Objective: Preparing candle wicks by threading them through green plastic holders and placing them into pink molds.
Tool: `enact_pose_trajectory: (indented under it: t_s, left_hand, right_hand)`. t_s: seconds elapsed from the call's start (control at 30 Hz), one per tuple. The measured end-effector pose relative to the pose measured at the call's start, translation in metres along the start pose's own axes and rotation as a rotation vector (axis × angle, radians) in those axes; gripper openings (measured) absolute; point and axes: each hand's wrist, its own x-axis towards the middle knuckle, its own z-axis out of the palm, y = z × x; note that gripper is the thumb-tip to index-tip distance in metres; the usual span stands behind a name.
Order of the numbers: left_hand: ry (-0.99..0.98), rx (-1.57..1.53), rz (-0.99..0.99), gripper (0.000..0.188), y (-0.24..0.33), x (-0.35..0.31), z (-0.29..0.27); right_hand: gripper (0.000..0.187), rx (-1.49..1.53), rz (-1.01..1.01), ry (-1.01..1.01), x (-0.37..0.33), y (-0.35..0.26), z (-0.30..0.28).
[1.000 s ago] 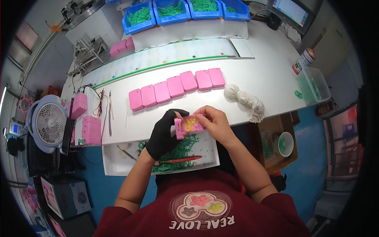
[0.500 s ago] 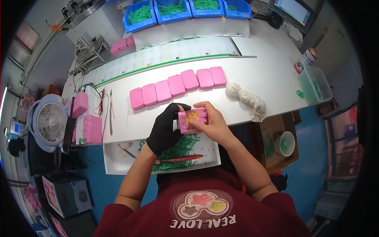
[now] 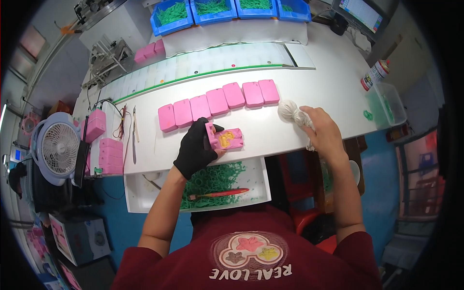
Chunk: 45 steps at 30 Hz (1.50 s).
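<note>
My left hand [image 3: 195, 147], in a black glove with bare fingertips, grips a pink block-shaped mould [image 3: 236, 142] over the front edge of the table. Its inner face is turned up and shows yellow shapes [image 3: 226, 140]. One pink part stands upright against the glove; whether it is a separate half I cannot tell. My bare right hand [image 3: 323, 129] is closed on an off-white bundle of yarn or cloth [image 3: 288, 110] lying to the right, and covers much of its lower end. Beyond the hands, several closed pink moulds [image 3: 207, 106] lie side by side in a slanting row.
Below my left hand is an open white drawer [image 3: 258, 193] with green scraps [image 3: 212, 178] and a red-handled brush [image 3: 227, 193]. Tweezers [image 3: 134, 145] and stacked pink blocks [image 3: 110, 157] are at left. Blue bins [image 3: 174, 28] stand at the back, a spray can [image 3: 375, 75] and clear tub [image 3: 394, 106] at right.
My right hand has let go of the pink mould and moved right onto the off-white bundle. My left hand keeps the mould, now slightly further left, its yellow-marked face more exposed.
</note>
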Motion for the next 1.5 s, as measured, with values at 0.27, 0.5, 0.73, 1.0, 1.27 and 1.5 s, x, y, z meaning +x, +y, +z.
enact_pose_trajectory:
  t_s: [0.27,0.5,0.73,1.0,1.27,1.5]
  left_hand:
    - [-0.008,-0.012,-0.084,0.054,0.002,0.002,0.001]
    - [0.039,0.09,-0.051,0.054,0.01,0.001,-0.003]
    - [0.028,0.034,-0.039,0.055,0.001,-0.001,0.001]
    - [0.021,0.109,0.013,0.055,0.009,0.002,0.0]
    - [-0.015,0.034,-0.078,0.055,0.006,0.0,-0.004]
    - [-0.019,-0.021,-0.121,0.054,0.004,-0.003,-0.003]
  right_hand:
    - [0.033,0.389,-0.445,0.163,-0.016,-0.096,0.028]
    - [0.039,0.305,-0.496,0.127,-0.011,-0.095,0.035]
    - [0.037,0.283,-0.37,0.276,-0.008,-0.075,0.023]
    - [0.036,-0.072,-0.12,0.245,-0.019,-0.016,0.025]
    - [0.058,0.2,-0.417,-0.052,-0.006,-0.094,0.067]
    - [0.072,0.036,-0.419,-0.151,-0.009,-0.097,0.089]
